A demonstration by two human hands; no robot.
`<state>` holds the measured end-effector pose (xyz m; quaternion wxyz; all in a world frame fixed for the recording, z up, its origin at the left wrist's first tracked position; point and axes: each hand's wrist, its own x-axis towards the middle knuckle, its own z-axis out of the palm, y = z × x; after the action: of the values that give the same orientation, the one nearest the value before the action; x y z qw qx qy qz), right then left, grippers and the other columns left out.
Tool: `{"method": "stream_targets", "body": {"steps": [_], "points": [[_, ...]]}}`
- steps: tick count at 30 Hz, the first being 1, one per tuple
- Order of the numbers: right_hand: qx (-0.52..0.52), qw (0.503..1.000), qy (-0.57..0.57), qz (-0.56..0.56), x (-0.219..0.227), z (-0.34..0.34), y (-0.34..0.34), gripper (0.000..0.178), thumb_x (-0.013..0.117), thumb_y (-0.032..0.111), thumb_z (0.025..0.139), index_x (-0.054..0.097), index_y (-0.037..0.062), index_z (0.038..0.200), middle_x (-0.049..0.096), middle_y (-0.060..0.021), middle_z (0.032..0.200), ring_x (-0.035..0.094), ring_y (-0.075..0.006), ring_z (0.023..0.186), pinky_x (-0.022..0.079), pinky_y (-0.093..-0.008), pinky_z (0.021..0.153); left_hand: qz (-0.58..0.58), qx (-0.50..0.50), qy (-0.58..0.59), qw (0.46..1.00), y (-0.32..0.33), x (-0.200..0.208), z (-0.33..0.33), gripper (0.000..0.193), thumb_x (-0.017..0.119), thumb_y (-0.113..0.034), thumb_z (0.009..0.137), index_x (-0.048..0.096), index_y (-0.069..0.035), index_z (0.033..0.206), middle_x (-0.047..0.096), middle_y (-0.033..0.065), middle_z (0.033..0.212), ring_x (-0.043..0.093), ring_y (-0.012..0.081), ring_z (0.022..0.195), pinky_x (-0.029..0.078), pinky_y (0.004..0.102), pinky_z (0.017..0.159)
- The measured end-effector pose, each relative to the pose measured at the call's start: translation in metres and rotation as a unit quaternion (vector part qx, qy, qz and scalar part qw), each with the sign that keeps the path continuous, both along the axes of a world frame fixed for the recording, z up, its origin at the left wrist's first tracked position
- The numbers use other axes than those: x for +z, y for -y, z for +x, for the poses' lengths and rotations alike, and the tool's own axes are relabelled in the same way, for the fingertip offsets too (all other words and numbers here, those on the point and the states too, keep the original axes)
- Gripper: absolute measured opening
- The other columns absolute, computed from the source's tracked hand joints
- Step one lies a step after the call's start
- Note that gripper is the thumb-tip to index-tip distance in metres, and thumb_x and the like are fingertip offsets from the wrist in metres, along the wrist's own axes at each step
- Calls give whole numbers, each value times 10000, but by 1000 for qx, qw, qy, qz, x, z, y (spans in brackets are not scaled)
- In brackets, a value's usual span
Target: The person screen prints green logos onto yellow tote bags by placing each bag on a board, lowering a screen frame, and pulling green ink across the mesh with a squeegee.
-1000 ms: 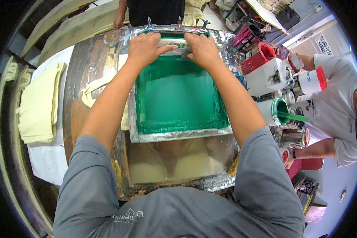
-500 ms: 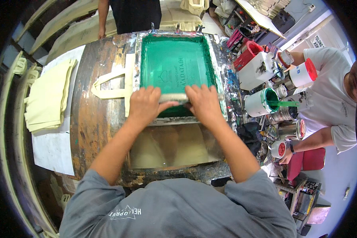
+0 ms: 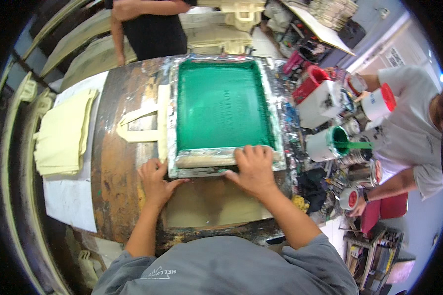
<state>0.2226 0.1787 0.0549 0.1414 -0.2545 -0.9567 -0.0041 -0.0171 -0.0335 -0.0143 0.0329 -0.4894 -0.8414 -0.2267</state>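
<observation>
A printing screen (image 3: 277,123) lies on the table, its mesh coated with wet green ink (image 3: 206,108). The wooden squeegee (image 3: 197,158) rests crosswise along the screen's near end. My right hand (image 3: 255,172) has its fingers over the squeegee's right part, with the thumb stretched toward the near frame edge. Beside the screen's near left corner is my left hand (image 3: 155,183), empty, thumb and fingers apart; whether it touches the frame I cannot tell. From under the screen's left side sticks out a cream cloth bag (image 3: 162,115) with its handle loop (image 3: 138,135).
Folded cream bags (image 3: 64,132) are stacked on a white sheet at left. At right stand a white tub of green ink (image 3: 325,145), a red bucket (image 3: 310,83) and several cans. One person (image 3: 157,29) stands across the table, another (image 3: 403,128) at the right.
The squeegee has come toward me to the screen's near end, and green ink now covers the mesh more thickly. My left hand has let go of it and moved to the frame's corner.
</observation>
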Motion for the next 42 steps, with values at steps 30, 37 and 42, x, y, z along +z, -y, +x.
{"method": "stream_targets", "body": {"steps": [30,37,42], "points": [[-19,965,-224,134,222,-92,-123,670,643,703,939,740,41,904,680,-192,728,688,-409,757,493,-491,825,227,93,134,960,-98,31,-116,430,742,-185,1001,669,6,1379,727,198,1270,686,286,1129,533,402,1003],[-19,987,-129,89,240,-91,-119,790,401,809,1022,638,104,755,621,-51,646,585,-181,646,483,-416,775,207,85,97,970,14,117,-315,450,737,-226,965,718,-53,1380,695,78,1024,624,168,941,522,319,863],[-36,986,-123,107,236,-90,-138,835,382,828,1021,741,74,1007,699,-53,747,644,-159,747,532,-395,782,39,439,-254,861,-8,117,-296,865,786,-505,952,513,114,1491,635,316,1346,625,408,1256,503,525,1052]]}}
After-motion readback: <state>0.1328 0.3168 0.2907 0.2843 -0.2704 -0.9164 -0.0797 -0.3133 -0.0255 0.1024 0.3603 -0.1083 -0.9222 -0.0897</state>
